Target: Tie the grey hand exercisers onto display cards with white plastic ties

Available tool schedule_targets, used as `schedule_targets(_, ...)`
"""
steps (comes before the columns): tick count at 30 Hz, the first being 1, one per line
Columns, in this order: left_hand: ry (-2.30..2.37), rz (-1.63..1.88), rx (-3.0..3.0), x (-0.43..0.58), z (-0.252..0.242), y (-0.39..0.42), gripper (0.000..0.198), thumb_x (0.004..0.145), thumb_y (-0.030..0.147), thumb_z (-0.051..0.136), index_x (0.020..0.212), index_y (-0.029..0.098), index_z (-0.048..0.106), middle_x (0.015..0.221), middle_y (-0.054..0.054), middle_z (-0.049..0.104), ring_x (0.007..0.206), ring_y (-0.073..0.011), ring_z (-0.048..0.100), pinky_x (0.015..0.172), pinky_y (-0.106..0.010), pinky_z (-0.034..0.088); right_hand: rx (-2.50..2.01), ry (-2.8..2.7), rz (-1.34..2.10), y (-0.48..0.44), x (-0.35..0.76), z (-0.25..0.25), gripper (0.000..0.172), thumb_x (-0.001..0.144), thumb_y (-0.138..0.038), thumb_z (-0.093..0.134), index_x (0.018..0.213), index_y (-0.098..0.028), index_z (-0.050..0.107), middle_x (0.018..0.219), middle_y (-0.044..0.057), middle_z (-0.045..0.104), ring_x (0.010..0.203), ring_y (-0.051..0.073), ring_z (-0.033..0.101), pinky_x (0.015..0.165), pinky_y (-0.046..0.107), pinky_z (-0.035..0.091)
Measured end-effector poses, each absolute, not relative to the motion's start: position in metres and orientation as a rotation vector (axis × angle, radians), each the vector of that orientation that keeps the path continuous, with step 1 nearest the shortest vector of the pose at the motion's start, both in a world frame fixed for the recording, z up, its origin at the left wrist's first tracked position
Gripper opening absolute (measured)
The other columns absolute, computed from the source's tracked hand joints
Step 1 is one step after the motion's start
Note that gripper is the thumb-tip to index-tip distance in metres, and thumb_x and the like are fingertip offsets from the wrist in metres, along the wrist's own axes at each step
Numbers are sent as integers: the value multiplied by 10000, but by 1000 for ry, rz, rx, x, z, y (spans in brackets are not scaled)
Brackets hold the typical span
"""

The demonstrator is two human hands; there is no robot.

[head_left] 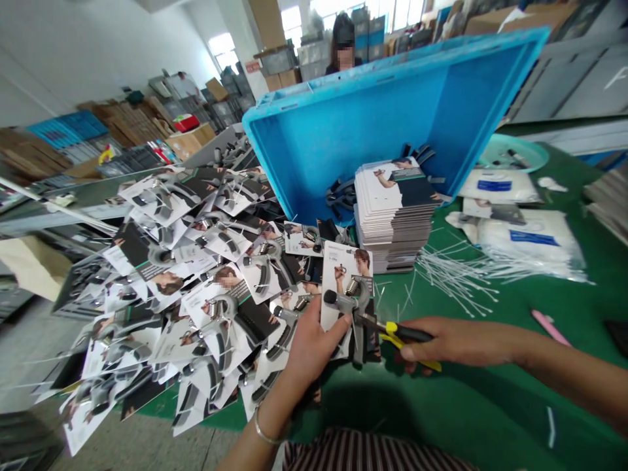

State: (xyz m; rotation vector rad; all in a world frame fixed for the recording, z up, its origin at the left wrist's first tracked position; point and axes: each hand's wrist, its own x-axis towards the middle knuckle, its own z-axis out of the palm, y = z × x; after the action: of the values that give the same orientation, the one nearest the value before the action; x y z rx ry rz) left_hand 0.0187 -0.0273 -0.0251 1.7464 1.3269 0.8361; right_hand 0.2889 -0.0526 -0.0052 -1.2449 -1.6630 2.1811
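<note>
My left hand [314,340] grips a hand grip strengthener [360,304] mounted on a printed backing card [335,258]. The card stands tilted up, facing me, with its grey handles and coil spring showing. In my right hand [441,340] is a pair of pliers [409,333] with black and yellow handles. Their jaws touch or nearly touch the strengthener's grey handle; whether they close on anything is too small to tell. Beside my left hand lies a big heap of carded hand grips [220,307]. Just behind the held card is a stack of backing cards [380,222].
A blue crate [343,137] lies on its side at the back, loose grips inside. White cable ties [456,275] are scattered on the green table [471,405], near bags of ties [534,239]. A pink pen-like tool [549,327] lies right. Another person [343,46] is behind the crate.
</note>
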Motion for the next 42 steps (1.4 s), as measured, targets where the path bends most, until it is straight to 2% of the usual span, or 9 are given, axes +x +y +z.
schedule_targets(8,1370,686,2021,17,-12,-23,316,882,388,620,1147,221,584,973,-84,718,962,-289,684,856,-383,485,-1545,-1687,2342,-19,273,27,263,860,-412,647,945,-164,618,833,42,654,711,157,658,544,220,502)
schedule_targets(13,1357,655,2052,17,-9,-21,338,886,394,612,1176,225,575,887,-69,709,917,-284,691,832,-379,491,-1606,-1653,2425,-6,266,42,234,814,-371,657,922,-168,611,759,36,670,617,158,651,524,270,550)
schedule_targets(16,1327,684,2011,16,-9,-18,314,878,395,625,1133,216,593,905,-68,712,877,-265,685,805,-366,497,-1586,-1710,2437,-3,263,44,262,809,-413,655,857,-160,606,703,39,672,565,159,645,470,246,512)
schedule_targets(19,1308,755,1905,12,-12,-14,312,854,405,658,1091,204,624,949,-62,713,869,-245,671,793,-345,499,-1560,-1691,2379,-7,261,36,289,791,-440,668,806,-162,593,624,7,629,476,122,581,417,205,448)
schedule_targets(23,1249,866,1675,10,-22,-12,329,839,393,684,1093,187,645,971,-56,726,861,-223,670,785,-320,504,-1556,-1705,2147,-24,259,14,275,839,-448,616,859,-176,586,583,-45,542,399,82,447,387,200,379)
schedule_targets(30,1240,939,1513,26,-37,-28,317,836,379,700,1078,186,636,957,-40,729,845,-205,663,781,-300,499,-1594,-2250,1092,-61,260,-27,176,923,-313,522,932,-176,632,840,78,702,742,209,654,662,276,442)
schedule_targets(34,1215,929,1454,34,-32,-37,336,840,391,702,1098,189,625,950,-36,727,822,-196,650,764,-296,502,-1582,-2301,910,-74,269,-32,136,931,-253,495,961,-186,609,902,93,704,802,230,667,699,290,443)
schedule_targets(39,1241,886,1520,44,-24,-48,283,845,386,692,1045,195,635,925,-34,722,820,-203,652,758,-301,502,-1504,-2370,944,-83,284,-25,169,961,-259,449,997,-198,602,885,83,695,792,228,668,695,294,449)
schedule_targets(42,1412,909,1660,37,-22,-47,268,849,382,678,1026,185,640,952,-53,717,875,-222,656,814,-330,491,-1254,-2578,956,-88,282,-26,150,843,-164,538,971,-207,604,864,65,686,778,229,653,692,304,444)
